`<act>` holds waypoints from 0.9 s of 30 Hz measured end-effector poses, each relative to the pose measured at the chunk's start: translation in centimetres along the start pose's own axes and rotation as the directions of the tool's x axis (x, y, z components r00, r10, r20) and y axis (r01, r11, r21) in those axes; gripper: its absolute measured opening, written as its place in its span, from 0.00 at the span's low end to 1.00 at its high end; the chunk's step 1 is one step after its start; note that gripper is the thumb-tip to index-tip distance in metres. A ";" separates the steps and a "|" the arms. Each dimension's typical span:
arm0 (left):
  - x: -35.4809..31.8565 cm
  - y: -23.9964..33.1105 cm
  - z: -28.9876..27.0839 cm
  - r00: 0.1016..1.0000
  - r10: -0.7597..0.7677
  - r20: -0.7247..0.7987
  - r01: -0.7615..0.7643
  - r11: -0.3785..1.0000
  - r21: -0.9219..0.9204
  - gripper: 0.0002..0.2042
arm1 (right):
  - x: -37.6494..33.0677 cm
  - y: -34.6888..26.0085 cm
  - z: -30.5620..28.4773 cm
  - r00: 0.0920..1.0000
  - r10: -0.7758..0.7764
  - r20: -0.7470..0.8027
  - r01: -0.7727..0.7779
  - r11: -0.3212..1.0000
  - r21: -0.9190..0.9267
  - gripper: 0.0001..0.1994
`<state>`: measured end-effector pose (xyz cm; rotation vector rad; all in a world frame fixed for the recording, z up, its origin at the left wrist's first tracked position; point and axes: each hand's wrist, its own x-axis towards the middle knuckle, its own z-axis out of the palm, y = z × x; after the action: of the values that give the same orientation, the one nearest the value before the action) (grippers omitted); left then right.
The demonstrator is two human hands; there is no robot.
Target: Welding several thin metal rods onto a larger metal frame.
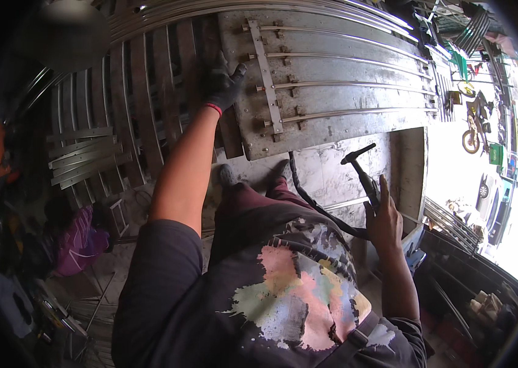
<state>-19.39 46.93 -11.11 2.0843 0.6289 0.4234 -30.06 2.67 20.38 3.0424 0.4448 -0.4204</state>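
My left hand (227, 86), in a dark glove with a red band at the wrist, is at the left edge of a grey metal worktable (326, 43). Its fingers and thumb are spread and it holds nothing. Close by it lies a flat metal strip (264, 80) crossing the ends of several thin shiny tubes (351, 58), which rest among small stops on the tabletop. My right hand (386, 222) grips a black welding torch (364, 178) off the table's near side, its head raised toward the table. A dark cable (308, 199) runs from that hand to the table edge.
Slatted metal bars (127, 98) extend left of the worktable, with a stack of short flat strips (87, 161) on them. Long tubes (265, 7) lie along the far side. A purple bag (81, 245) is at lower left. A motorbike (475, 126) stands outside at right.
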 end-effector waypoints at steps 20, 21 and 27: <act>-12.0 2.0 -5.5 0.980 0.143 -0.135 -0.120 0.979 0.163 0.22 | 2.4 29.4 -4.2 0.785 0.303 -0.540 -0.210 0.951 0.229 0.41; -12.4 4.2 -4.4 0.978 0.160 -0.130 -0.138 0.977 0.162 0.22 | 2.9 31.3 -3.8 0.779 0.315 -0.543 -0.200 0.944 0.262 0.40; -14.1 16.9 0.9 0.883 0.427 -0.194 -0.262 0.792 0.552 0.21 | 6.9 38.5 -3.2 0.827 0.302 -0.474 -0.155 0.933 0.323 0.38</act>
<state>-25.72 30.14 1.63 2.6951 0.5733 0.8931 -11.82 -32.10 21.55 3.3940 0.0128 0.4049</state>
